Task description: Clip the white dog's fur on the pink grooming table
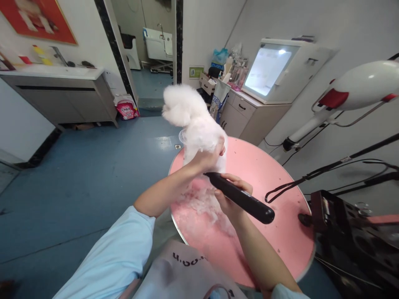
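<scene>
Right hand, held out over the round pink table, curls around a black clipper above loose fur strewn there; left hand, reaching farther forward, partly curled, rests against the white dog at the table's far side — whether it pinches the coat, I cannot tell. Beyond the table — blue floor, a lit cabinet.

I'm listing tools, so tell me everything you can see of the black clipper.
The black clipper has a smooth, slightly glossy body, plastic by its look, with a rounded rear end and a narrower tip. It slants above the pink table, tip toward the white animal; whether they touch is unclear. The right hand grasps its front half.
</scene>
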A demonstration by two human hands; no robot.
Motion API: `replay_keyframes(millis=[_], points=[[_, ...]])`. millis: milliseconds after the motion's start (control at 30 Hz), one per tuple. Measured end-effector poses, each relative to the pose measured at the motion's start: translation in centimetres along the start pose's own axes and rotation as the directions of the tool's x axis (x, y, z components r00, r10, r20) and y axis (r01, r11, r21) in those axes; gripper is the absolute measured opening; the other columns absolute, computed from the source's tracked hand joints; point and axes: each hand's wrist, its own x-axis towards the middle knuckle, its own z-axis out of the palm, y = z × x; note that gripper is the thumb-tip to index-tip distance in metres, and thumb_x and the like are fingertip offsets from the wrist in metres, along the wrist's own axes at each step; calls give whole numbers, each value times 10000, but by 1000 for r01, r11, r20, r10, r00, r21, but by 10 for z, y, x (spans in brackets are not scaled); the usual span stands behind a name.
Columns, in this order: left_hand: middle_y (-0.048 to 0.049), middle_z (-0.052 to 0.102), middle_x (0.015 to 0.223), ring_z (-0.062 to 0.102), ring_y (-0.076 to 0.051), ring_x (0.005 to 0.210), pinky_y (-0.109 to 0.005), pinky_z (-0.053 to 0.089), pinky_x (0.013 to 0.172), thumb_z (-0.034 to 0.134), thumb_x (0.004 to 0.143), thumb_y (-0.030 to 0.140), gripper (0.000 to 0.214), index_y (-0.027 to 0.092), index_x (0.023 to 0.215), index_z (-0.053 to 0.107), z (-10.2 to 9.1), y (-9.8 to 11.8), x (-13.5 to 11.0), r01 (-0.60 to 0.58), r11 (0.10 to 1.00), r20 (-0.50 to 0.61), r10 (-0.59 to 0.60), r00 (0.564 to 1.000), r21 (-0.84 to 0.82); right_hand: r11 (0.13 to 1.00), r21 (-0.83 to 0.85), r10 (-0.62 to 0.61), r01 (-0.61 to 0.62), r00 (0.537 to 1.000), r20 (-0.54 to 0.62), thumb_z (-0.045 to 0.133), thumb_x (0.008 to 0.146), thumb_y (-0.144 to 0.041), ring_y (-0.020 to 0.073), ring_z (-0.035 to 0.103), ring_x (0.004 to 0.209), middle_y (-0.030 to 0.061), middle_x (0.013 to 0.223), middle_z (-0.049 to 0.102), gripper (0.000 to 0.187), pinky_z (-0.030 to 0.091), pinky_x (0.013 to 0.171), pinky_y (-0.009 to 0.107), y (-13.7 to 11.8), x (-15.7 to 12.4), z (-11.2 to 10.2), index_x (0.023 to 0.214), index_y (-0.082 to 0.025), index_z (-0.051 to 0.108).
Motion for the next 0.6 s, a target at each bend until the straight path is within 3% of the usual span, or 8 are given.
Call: replay_keyframes(millis=[67,200,333,467,600], points=[[-1,458,544,429,-150,563,-332,413,702,396,964,644,590,208,568,432,-1,2,0,-19,1000,6,19,1000,19,1000,-15,-7,7,1000,-24,779,806,-370,255,724,1022,90,1127,699,495,606,822,438,3,4,5,1110,-301,394],[-1,443,544,409,-144,562,-324,404,695,446,950,637,585,205,556,416,-2,1,0,4,1000,-20,-4,1000,-10,997,-51,69,-66,996,53,772,794,-456,260,732,1018,91,1102,714,457,616,849,450,14,-7,19,1052,-289,434],[1,424,528,399,-144,547,-324,407,671,440,952,636,584,208,556,410,-1,2,-2,21,1000,-21,-21,1000,-5,995,-72,78,-73,995,68,792,770,-421,262,747,975,65,1092,737,435,630,812,449,16,-20,19,1029,-302,464],[-4,426,541,393,-149,558,-336,389,689,363,968,654,603,212,559,406,0,7,-4,-1,1000,5,1,1000,7,998,-11,66,-65,997,36,810,753,-355,259,740,1017,64,1137,733,464,621,864,448,16,-14,16,1069,-309,473],[-5,432,555,395,-151,575,-330,375,683,466,942,635,585,214,542,402,-2,3,-6,10,999,-38,-11,999,-35,994,-22,109,-108,947,301,746,809,-287,258,700,1146,71,1265,698,365,596,956,450,16,-14,14,1106,-306,535]])
